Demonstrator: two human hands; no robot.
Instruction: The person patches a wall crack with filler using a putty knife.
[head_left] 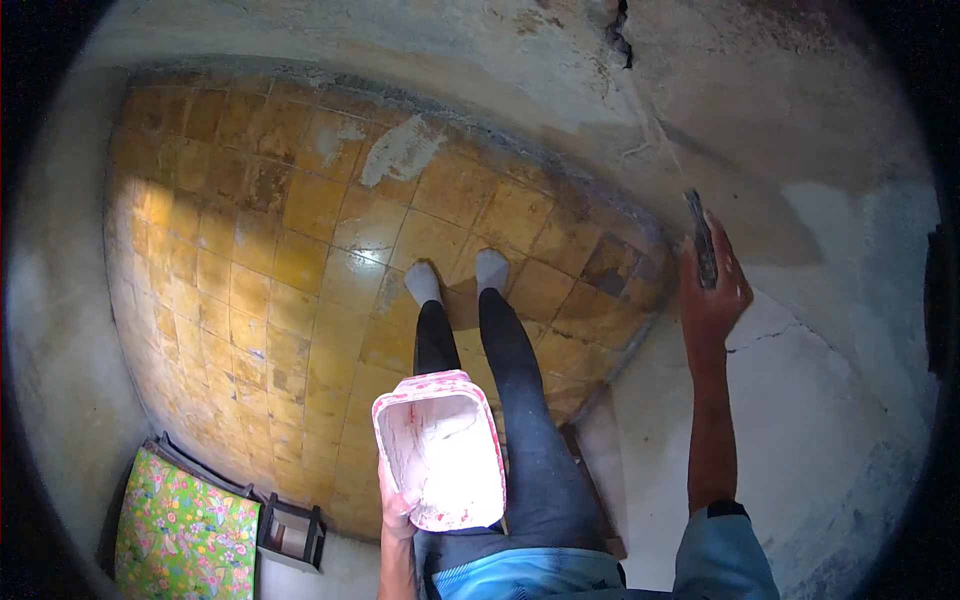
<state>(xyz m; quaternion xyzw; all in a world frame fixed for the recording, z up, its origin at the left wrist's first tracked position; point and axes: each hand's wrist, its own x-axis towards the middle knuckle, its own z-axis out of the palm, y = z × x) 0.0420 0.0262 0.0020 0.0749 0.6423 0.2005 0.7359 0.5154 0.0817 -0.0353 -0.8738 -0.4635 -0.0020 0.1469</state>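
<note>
My left hand (397,508) grips the lower left side of a pink-rimmed plastic tub (383,440), its thumb over the edge. White paste (450,455) coats the inside of the tub. Raised toward the wall, my right hand (715,280) is closed around the dark, smeared handle of a putty knife (702,235). The tool points up along the wall, and its blade is hard to make out. Just above its tip, a pale raised streak (650,125) runs up the wall to a dark open crack (620,40).
Stained plaster wall (800,120) curves around the top and right, with a thin crack (775,335) lower down. My socked feet stand on worn yellow floor tiles (320,300). At the bottom left are a green flowered cloth (190,530) and a dark-framed piece of furniture (292,530).
</note>
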